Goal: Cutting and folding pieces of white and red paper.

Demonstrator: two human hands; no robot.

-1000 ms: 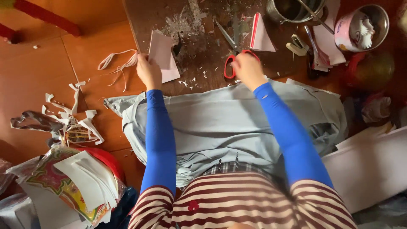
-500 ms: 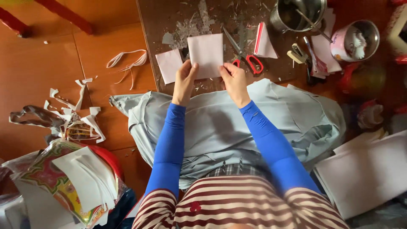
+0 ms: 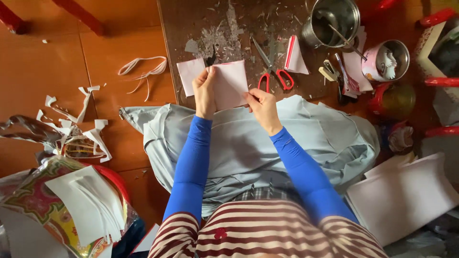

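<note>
While paper-laden, scissors (image 3: 272,71) beside hand (image 3: 262,107).

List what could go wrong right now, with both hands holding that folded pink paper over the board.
1. The red-handled scissors lie open just beyond the right hand; a blind reach could meet a blade.
2. The metal pot has a rod sticking out over its rim; a sleeve could catch it and tip the pot.
3. The pink paper is pinched by the left hand at its top corner only; it may crease or slip.
</note>
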